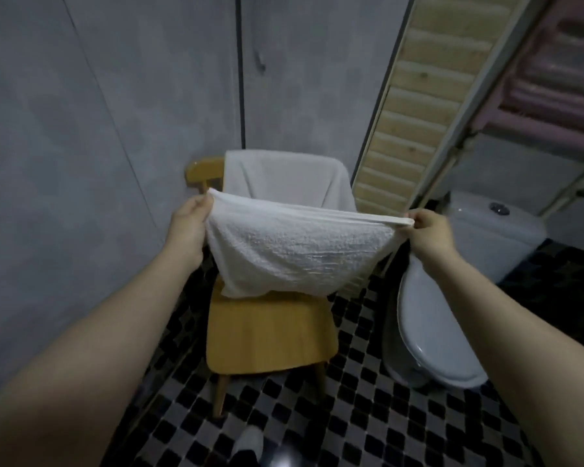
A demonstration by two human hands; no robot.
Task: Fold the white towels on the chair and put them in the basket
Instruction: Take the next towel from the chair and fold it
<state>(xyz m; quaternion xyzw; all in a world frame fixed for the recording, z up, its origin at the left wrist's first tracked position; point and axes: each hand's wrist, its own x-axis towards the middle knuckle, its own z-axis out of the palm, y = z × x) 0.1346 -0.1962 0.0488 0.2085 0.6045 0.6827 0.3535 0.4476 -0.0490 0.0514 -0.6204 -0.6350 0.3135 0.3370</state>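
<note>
I hold a white towel [297, 246] stretched out in the air above the wooden chair [267, 335]. My left hand [188, 227] pinches its left top corner and my right hand [430, 230] pinches its right top corner. The towel hangs doubled, its lower edge just over the back of the seat. A second white towel [284, 175] is draped over the chair's backrest, behind the one I hold. No basket is in view.
A white toilet [432, 332] with closed lid stands right of the chair, its cistern [493, 227] behind. Grey walls enclose the chair at left and back. A wooden slatted panel [415, 102] leans at right. Pink towels [560, 72] lie on a shelf. The floor has black-and-grey mosaic tiles [368, 419].
</note>
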